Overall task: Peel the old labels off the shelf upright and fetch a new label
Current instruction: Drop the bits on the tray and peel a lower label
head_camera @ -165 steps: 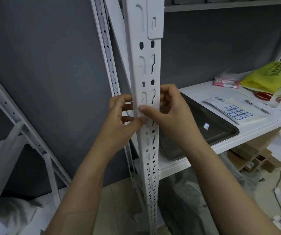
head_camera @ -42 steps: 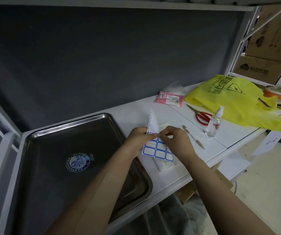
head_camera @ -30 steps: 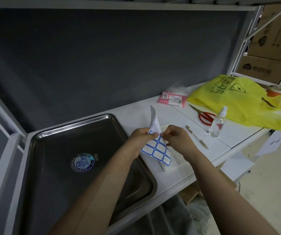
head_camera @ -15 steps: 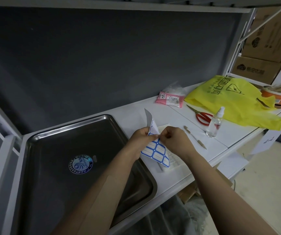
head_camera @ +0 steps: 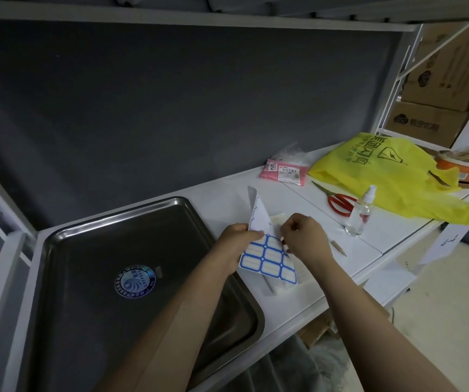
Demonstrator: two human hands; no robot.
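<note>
A sheet of white labels with blue borders (head_camera: 267, 258) is held up over the white shelf board (head_camera: 306, 210), its top end bent upward. My left hand (head_camera: 236, 244) pinches the sheet's left edge. My right hand (head_camera: 304, 239) has its fingertips pinched at the sheet's upper right edge, on a label there. More label sheets (head_camera: 280, 288) lie flat on the shelf under it. The shelf upright is out of view.
A steel tray (head_camera: 66, 250) with a round blue sticker sits left of my hands. To the right lie a pen (head_camera: 338, 248), a clear spray bottle (head_camera: 359, 212), red scissors (head_camera: 339, 202), a pink packet (head_camera: 284, 169) and a yellow bag (head_camera: 391, 171). Cardboard boxes (head_camera: 437, 103) stand at far right.
I have turned from the shelf upright to the shelf board and picked up the label sheet. Over the last second both hands stay on the sheet, which tilts slightly.
</note>
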